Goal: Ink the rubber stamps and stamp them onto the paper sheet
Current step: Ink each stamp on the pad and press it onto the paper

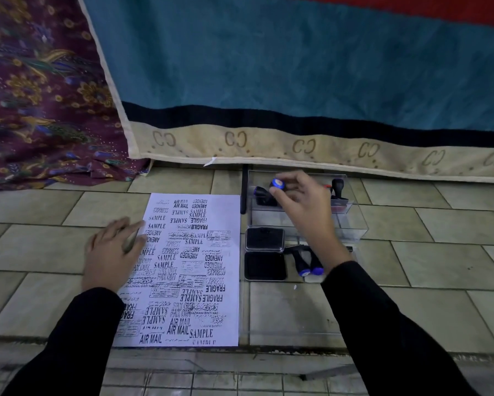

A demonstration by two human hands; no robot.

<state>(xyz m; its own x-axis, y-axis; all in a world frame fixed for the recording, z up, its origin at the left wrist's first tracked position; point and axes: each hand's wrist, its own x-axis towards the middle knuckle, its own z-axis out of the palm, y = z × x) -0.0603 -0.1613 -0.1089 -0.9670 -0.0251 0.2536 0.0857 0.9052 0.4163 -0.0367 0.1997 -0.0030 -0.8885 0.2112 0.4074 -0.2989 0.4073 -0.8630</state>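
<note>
Dim light on a pale tiled floor (411, 281) — teal blanket (268, 67) and purple floral cloth (39, 95) behind.

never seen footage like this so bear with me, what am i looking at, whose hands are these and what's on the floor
There is no machine: this is one picture from a camera worn on a person's head, looking down at their own hands. On the tiled floor lies a paper sheet crowded with black stamp prints. The left hand rests flat on its left edge. The right hand pinches a blue-topped stamp at a clear plastic box holding other stamps. Nearer lie an open black ink pad and two loose stamps.
</note>
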